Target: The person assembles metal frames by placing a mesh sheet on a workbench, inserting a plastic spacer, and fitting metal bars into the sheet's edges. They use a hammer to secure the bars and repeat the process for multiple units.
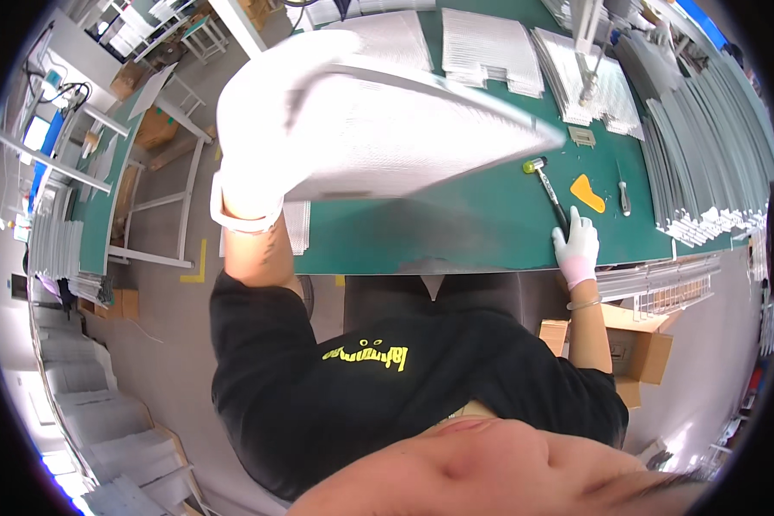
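In a white glove, my left hand [275,112] is raised over the left side of the green table and closed on a flat white panel [404,142] with a thin rim. The panel tilts above the table, its pointed corner toward the right. Glare washes out my left fingers. Near the front edge, my gloved right hand [576,245] closes around the end of the black handle of a small mallet [549,187], which lies on the table with its yellow-green head pointing away. An orange, curved flat piece [587,194] and a screwdriver [624,199] rest just right of the mallet.
Stacks of silvery ribbed panels [490,52] line the table's far side. Long grey strips [705,146] are piled at the right. A small metal plate [581,136] lies beyond the mallet. Below the right edge stands an open cardboard box [645,353]. Another table [99,206] is at left.
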Demonstrator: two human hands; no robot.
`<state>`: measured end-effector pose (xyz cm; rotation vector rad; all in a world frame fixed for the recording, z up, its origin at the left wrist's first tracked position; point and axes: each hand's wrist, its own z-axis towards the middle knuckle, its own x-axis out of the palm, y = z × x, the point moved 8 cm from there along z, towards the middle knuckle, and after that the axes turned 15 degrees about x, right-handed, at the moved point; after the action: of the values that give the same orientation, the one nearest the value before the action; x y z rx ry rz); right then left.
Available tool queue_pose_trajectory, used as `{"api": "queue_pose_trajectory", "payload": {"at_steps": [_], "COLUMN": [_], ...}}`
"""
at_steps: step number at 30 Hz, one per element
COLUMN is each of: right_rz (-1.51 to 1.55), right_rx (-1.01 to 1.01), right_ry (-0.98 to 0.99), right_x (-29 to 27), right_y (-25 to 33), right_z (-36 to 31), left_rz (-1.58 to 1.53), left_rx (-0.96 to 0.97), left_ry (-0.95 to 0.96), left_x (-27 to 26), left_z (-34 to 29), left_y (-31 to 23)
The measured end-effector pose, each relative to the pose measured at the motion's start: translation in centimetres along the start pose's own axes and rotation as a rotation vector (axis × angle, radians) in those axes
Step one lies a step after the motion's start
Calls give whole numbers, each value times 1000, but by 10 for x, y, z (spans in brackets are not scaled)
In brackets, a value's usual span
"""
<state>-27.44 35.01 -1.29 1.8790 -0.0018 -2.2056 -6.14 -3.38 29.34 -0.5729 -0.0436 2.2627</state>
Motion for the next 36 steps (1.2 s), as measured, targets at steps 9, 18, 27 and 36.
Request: {"api": "queue_pose_trajectory", "payload": {"at_steps": [9, 18, 27, 36], "right_rz": [1072, 850, -54, 91], "right_rx": [221, -359, -617, -582], "right_ry": [715, 418, 187, 200], "right_x": [-40, -226, -243, -239], "right_y": [13, 23, 84, 87], "right_z": [-24, -38, -51, -58], "left_rz": [367, 486, 498, 498], "left_rx": [624, 247, 116, 83], "left_ry": [750, 162, 149, 182], "left_x": [180, 173, 173, 171], "left_z": [-19, -36, -34, -39], "left_y": [-6, -10, -4, -11]}}
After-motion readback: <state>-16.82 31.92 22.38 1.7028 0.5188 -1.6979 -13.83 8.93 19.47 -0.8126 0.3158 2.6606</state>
